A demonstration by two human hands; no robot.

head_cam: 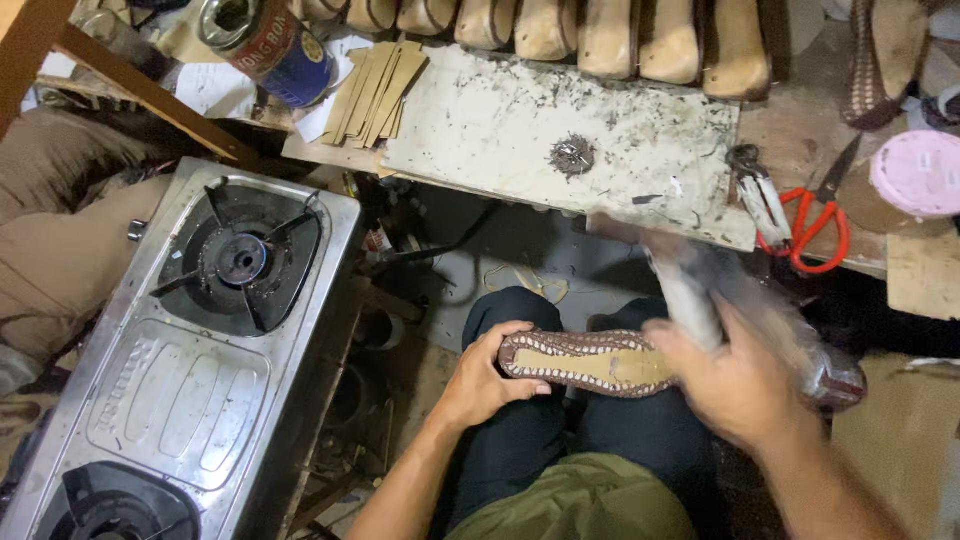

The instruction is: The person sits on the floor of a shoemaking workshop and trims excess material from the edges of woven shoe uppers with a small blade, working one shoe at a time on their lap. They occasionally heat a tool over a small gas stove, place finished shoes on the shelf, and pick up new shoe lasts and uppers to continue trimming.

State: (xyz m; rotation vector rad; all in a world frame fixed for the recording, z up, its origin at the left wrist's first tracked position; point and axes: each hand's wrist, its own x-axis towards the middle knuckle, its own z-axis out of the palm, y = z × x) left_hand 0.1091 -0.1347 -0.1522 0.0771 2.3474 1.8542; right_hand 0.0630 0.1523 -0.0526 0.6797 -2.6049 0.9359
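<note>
- The left hand [483, 378] clamps the left end of a shoe upper on its last [585, 362], thumb on top and fingers wrapped underneath.
- The shoe lies sole side up across the person's lap, over dark trousers, near the middle of the view. Its woven brown edge is folded over a tan insole.
- The right hand [735, 385] is closed around the handle of a tool [700, 290], which is motion-blurred; its type cannot be determined. The tool head is just above the right end of the shoe.
- A worn white tabletop [500, 120] lies on the far side of the lap, with a small heap of tacks [573, 155] on it.
- Red-handled scissors [815, 225] and a pair of pliers [757, 195] lie at the right of the tabletop, beside a pink lid [918, 172].
- A row of wooden lasts [610, 40] runs along the far edge.
- Tan cardboard strips [378, 92] and a blue can [270, 45] sit at the far left.
- A two-burner steel gas stove [190, 350] stands at the left, well apart from both hands.
</note>
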